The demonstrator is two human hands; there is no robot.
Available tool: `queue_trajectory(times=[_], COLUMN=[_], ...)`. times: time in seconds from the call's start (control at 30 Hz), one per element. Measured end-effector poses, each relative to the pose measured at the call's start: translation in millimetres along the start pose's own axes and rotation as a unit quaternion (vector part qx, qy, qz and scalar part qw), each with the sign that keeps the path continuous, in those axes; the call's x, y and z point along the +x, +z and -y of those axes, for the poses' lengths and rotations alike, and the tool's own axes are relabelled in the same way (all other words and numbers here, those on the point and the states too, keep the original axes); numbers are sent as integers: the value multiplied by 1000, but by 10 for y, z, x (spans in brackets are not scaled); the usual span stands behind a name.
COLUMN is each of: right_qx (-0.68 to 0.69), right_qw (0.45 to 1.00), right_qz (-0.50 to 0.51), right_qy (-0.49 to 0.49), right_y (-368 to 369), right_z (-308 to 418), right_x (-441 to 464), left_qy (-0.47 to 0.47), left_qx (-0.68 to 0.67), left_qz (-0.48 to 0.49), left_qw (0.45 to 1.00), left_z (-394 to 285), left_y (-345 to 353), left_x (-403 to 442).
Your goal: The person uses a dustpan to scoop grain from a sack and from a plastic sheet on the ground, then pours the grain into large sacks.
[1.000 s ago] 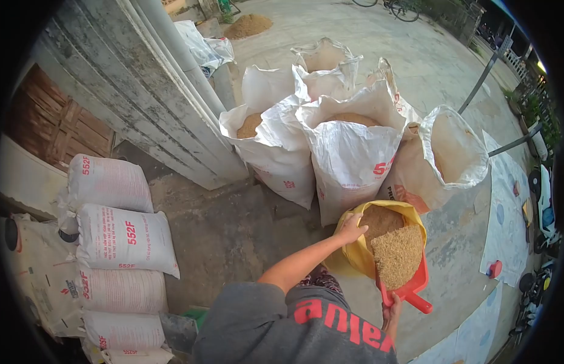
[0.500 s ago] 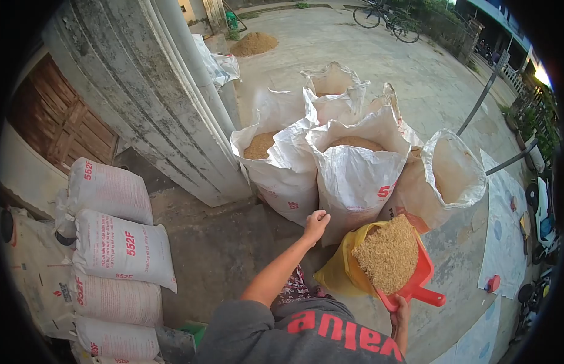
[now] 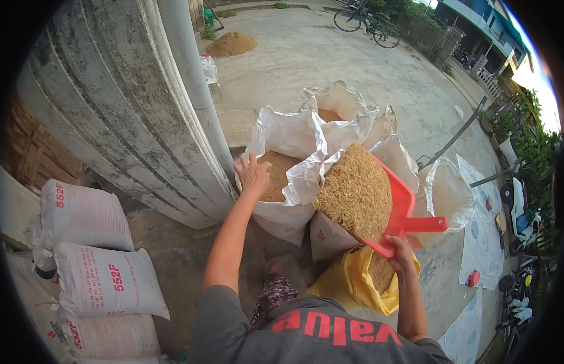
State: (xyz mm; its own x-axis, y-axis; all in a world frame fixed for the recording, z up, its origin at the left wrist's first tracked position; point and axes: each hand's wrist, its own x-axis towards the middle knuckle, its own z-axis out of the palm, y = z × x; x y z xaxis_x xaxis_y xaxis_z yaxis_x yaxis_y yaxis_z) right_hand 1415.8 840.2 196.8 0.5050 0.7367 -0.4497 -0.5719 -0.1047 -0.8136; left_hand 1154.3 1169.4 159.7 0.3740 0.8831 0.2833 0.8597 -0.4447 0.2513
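Red scoop (image 3: 402,199), heaped with grain (image 3: 358,194), was right of center, lower edge gripped by the right hand (image 3: 401,255). The left hand (image 3: 253,176), released, was at the white sack (image 3: 285,216); contact was unclear.

Post (image 3: 194,79), upper L of frame, blocks way beside open sacks (image 3: 288,136); clear air above floor (image 3: 282,57), upper ctr.

Red "552F" marks the stacked white woven sacks (image 3: 109,279) at lower left; red "value" crosses the dark grey T-shirt (image 3: 318,340), bottom centre.
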Motion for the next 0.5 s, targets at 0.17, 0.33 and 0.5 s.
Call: queue_trajectory(times=[0.17,0.33,0.5], right_qx=[-68,-188,-337], right_qw=[997,980,939], right_qz=[13,56,55], right_qy=[-17,12,30], right_y=[824,1224,1951], right_z=[312,481,575], right_x=[675,1346,1732], left_qy=[-57,-113,-127], left_qx=[101,-42,-85], left_qz=[225,198,162], left_qw=[968,973,975], left_z=[520,768,748], left_y=[243,246,173], left_x=[413,370,307])
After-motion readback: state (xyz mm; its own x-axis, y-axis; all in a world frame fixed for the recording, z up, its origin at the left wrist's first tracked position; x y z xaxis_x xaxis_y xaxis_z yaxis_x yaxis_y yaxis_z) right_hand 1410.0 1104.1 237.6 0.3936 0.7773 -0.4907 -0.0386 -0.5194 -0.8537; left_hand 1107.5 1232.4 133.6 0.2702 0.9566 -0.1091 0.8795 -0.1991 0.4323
